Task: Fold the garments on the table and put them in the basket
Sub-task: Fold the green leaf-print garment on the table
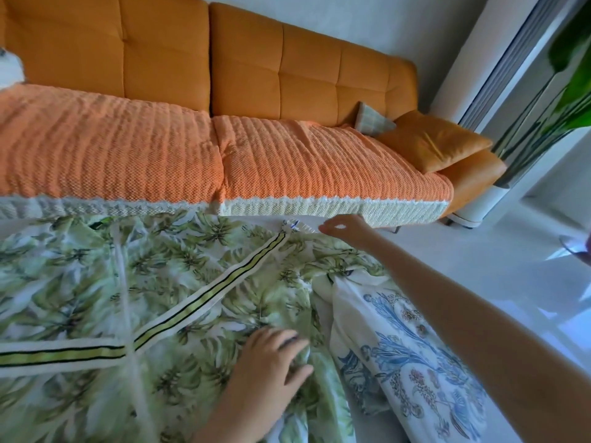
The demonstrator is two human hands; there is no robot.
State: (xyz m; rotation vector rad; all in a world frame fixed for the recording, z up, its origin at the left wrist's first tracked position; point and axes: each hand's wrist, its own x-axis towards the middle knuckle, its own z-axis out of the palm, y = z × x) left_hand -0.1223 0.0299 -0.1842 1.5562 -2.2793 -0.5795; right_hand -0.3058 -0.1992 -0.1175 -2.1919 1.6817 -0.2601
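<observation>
A green leaf-print garment [179, 282] with a yellow-and-black striped band [204, 295] lies spread over the table, filling the lower left. My left hand [271, 356] rests flat on it near its right side, fingers apart. My right hand [343, 228] reaches to the garment's far corner and pinches its white edge between thumb and fingers. A second garment, white with a blue floral print [412, 346], lies bunched under my right forearm at the lower right. No basket is in view.
An orange sofa [243, 68] with a woven orange cover [128, 148] stands just beyond the table. Orange cushions [438, 139] sit at its right end. A white standing unit [489, 100] and green plant leaves [572, 75] are at the right, above a pale floor [511, 251].
</observation>
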